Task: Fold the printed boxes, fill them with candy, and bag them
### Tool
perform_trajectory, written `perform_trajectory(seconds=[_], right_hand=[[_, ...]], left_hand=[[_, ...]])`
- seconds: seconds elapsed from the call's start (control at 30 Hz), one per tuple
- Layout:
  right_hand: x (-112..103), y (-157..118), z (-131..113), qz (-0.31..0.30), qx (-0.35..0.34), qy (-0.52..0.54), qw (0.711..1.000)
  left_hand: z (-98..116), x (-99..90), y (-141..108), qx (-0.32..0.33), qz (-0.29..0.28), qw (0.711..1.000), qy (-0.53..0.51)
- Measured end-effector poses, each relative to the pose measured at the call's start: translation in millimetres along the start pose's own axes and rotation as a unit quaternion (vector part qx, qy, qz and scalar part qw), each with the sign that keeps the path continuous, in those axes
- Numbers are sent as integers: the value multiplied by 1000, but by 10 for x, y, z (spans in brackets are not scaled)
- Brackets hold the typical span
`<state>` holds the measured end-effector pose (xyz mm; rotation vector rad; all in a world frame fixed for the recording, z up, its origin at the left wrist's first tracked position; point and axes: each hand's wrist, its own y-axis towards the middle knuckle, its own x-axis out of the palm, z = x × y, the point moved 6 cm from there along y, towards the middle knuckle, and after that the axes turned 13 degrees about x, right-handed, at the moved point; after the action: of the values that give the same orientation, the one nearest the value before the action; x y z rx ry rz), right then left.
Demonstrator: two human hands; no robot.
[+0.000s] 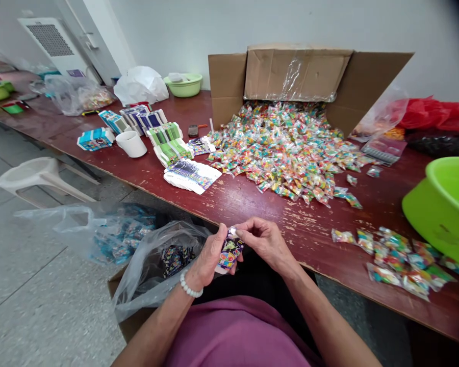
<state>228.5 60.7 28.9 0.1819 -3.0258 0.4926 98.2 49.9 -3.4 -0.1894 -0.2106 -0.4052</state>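
A small dark printed box with colourful pictures is held in front of my body, just off the table's edge. My left hand, with a pale bead bracelet at the wrist, wraps round the box from the left. The fingers of my right hand pinch the white flap at its top end. Beyond my hands, flat printed cartons lie stacked on the red table. A big heap of wrapped candies spills from an open cardboard box.
Green carton stacks and a white mug stand to the left. At the right are a green basin and loose candy packets. Below the table, a plastic-lined box holds dark packets, near a white stool.
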Motion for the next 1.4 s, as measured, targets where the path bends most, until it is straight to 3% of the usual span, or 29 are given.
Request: perform_trajectory(seconds=[0.17, 0.33, 0.47, 0.6, 0.63, 0.7, 0.77, 0.87, 0.97, 1.07, 1.13, 1.2, 1.27, 1.4], right_hand=[[60, -24, -9, -25, 0, 22, 999], [119, -156, -67, -45, -78, -50, 995], [112, -216, -46, 26, -163, -153, 974], [-54, 38, -19, 43, -167, -268, 948], [-143, 156, -40, 52, -167, -297, 939], [-421, 418, -135, 161, -171, -364, 901], [-651, 695, -199, 264, -143, -476, 826], [-800, 1010, -188, 291, -112, -515, 798], [-764, 1068, -96, 278, -106, -523, 798], [-655, 931, 2, 248, -120, -520, 808], [-611, 817, 48, 227, -133, -504, 823], [-635, 725, 65, 223, -141, -473, 840], [-732, 658, 49, 245, -144, -428, 858], [-956, 522, -21, 298, -122, -298, 899]], left_hand=[[28, -6, 10, 17, -3, 1000, 16], [28, 8, -7, 10, 15, 1000, -13], [-5, 57, -17, 12, 31, 998, -52], [-111, 162, -58, -12, 22, 990, -136], [-149, 183, -82, -21, 20, 987, -156], [-246, 204, -152, -49, 12, 983, -177], [-359, 180, -243, -85, 1, 982, -169], [-471, -10, -358, -122, -12, 985, -125], [-437, -374, -380, -105, -34, 993, -30], [-441, -674, -406, -127, -157, 972, 123], [-514, -766, -481, -183, -246, 940, 153], [-537, -762, -535, -211, -282, 928, 120], [-469, -686, -503, -191, -255, 946, 65], [-204, -437, -293, -118, -149, 982, -13]])
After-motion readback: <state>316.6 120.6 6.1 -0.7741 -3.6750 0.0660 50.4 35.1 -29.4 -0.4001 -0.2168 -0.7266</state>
